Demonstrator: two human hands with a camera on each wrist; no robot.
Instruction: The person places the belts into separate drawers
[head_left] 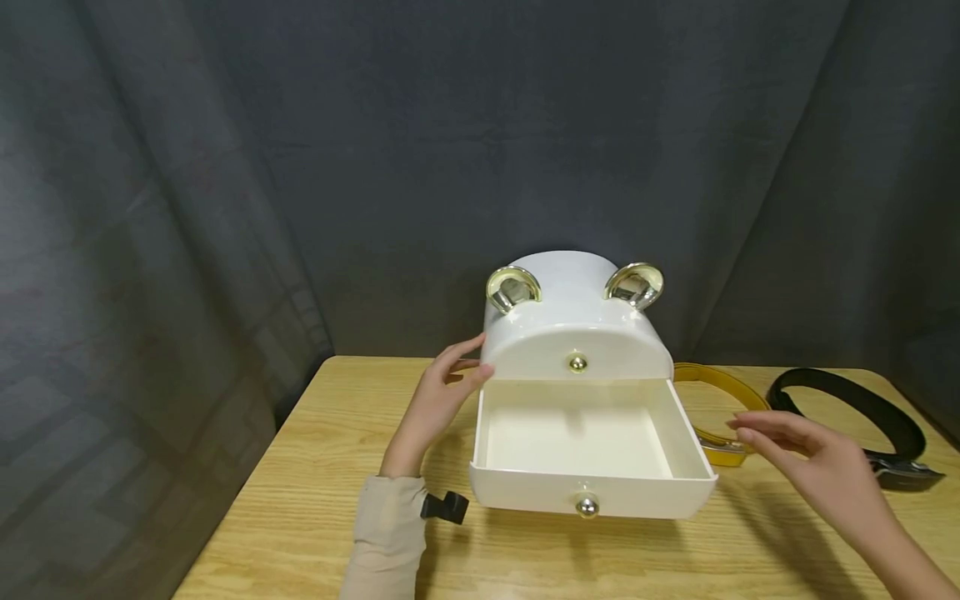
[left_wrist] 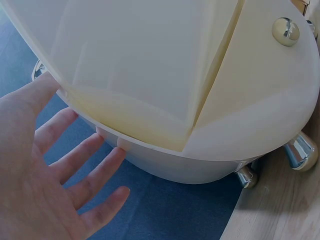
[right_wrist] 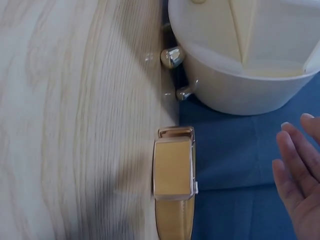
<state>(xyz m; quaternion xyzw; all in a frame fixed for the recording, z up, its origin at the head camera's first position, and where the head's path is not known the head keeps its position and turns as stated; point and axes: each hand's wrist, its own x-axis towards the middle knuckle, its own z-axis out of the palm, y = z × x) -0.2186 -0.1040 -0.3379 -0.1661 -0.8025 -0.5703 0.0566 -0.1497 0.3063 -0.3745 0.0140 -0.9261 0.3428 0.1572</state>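
Note:
A glossy white storage box (head_left: 562,292) with two gold ear-shaped pieces stands on the table. Its lower drawer (head_left: 525,490), with a round gold knob (head_left: 587,506), is pulled out and shows a bare cream inside. My left hand (head_left: 435,398) touches the box's left side, fingertips on the wall and fingers spread in the left wrist view. To the right of the drawer hovers my right hand (head_left: 828,471), holding nothing, fingers loosely extended. Beside it lies a coiled yellow belt (head_left: 726,382), whose rectangular buckle (right_wrist: 173,167) shows in the right wrist view.
A coiled black belt (head_left: 862,402) with a dark buckle (head_left: 903,477) lies at the right of the wooden table (head_left: 300,483). Dark grey curtains (head_left: 420,167) hang behind the table and along its left side. The upper compartment, with its own gold knob (head_left: 577,362), is closed.

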